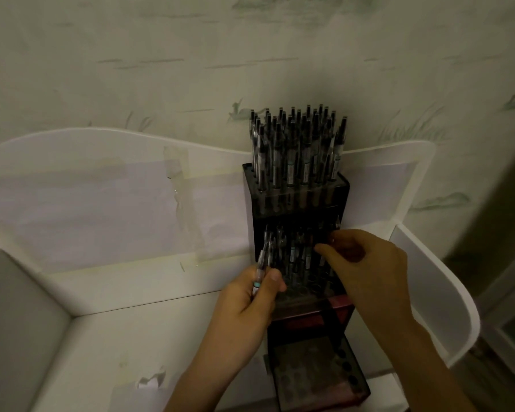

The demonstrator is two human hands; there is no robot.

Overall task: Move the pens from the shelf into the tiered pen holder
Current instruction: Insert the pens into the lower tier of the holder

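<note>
On the shelf (149, 322), one three-tiered holder (302, 203).

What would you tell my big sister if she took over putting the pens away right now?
Left hand: grips a small bunch of pens, tips up, beside the holder's middle tier.
Right hand: fingers curled at the middle tier, seemingly setting a pen in; the pen itself is hard to make out.
Tiered pen holder: stands on the white shelf against its back wall.
Done: the top tier is packed with pens; the middle tier is partly filled.
Left: slot in the pens from the left hand; the bottom tier shows only empty holes.
</note>
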